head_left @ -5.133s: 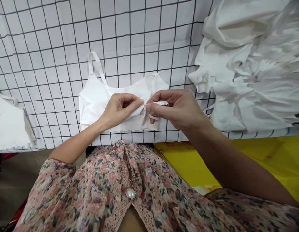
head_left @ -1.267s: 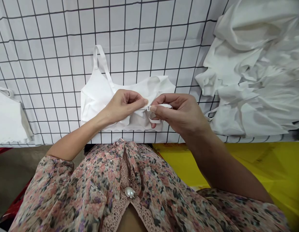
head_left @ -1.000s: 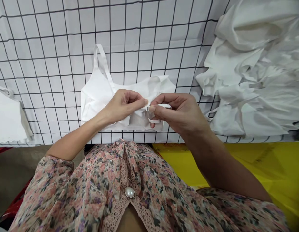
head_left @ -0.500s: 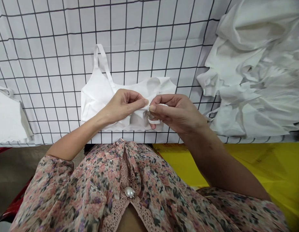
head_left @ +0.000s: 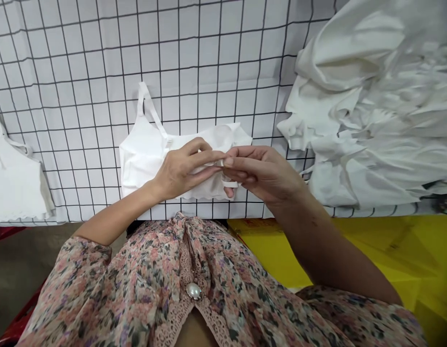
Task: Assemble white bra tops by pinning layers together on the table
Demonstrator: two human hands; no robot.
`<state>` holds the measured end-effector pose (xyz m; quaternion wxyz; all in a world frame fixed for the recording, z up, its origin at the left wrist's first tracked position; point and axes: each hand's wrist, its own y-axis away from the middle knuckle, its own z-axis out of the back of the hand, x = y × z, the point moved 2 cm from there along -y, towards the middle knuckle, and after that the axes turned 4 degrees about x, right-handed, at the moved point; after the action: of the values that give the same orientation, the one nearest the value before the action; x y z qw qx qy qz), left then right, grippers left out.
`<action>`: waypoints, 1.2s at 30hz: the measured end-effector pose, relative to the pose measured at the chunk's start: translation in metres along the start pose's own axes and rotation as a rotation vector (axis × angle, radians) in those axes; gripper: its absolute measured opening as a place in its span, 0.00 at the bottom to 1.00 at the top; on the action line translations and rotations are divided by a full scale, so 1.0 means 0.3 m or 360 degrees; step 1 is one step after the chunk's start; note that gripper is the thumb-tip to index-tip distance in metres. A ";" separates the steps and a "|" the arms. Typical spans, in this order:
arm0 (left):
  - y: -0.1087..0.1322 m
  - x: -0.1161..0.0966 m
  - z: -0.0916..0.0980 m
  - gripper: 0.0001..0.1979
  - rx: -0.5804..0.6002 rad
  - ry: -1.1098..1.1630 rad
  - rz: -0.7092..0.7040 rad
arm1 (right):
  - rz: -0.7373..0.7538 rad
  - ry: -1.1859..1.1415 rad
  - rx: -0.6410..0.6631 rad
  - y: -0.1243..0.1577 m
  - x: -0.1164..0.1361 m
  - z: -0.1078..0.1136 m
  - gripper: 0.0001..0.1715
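A white bra top [head_left: 143, 152] lies flat on the white cloth with a black grid [head_left: 209, 62], one strap pointing up at its left. My left hand [head_left: 183, 168] rests on the garment's middle, its fingers closed in a pinch on the fabric's upper edge. My right hand [head_left: 266, 173] meets it fingertip to fingertip, pinching the loose white strap [head_left: 230, 184] and a small ring at its end. Both hands hover over the right half of the garment.
A heap of white garments [head_left: 371, 106] fills the right side. Another white top [head_left: 17, 183] lies at the left edge. A yellow surface [head_left: 389, 250] runs below the table's front edge on the right.
My left hand has slid right, its fingers stretching over the garment toward the right hand. The right hand has closed tighter on the strap. The view has shifted slightly.
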<state>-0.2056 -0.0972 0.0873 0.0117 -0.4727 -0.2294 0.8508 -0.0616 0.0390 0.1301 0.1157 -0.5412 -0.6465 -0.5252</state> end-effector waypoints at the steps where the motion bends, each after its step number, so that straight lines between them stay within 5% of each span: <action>1: 0.000 0.004 0.000 0.08 -0.0041 -0.0020 -0.0056 | 0.0052 0.0075 -0.0042 -0.001 -0.006 0.000 0.27; 6: -0.016 0.003 0.010 0.07 -0.0069 0.0252 0.0114 | 0.0944 0.1030 -0.0575 0.016 -0.020 -0.001 0.06; 10: -0.025 -0.014 0.029 0.11 0.0133 0.0563 0.0456 | 0.1443 0.1636 -0.0625 0.032 -0.020 -0.018 0.08; 14: -0.027 -0.020 0.049 0.12 0.0290 0.0775 0.0535 | 0.1284 0.1613 -0.0713 0.034 0.003 -0.012 0.06; 24: -0.018 0.012 0.036 0.03 0.0093 0.0658 0.0466 | 0.1149 0.1122 -0.0702 -0.012 -0.016 0.010 0.05; 36: -0.015 0.007 0.018 0.05 -0.0035 0.0394 0.0244 | 0.1346 0.1295 -0.0626 -0.019 -0.050 0.005 0.06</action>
<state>-0.2121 -0.0948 0.0899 -0.0303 -0.5903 -0.1988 0.7817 -0.0600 0.0324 0.1156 0.4491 -0.5181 -0.1711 -0.7075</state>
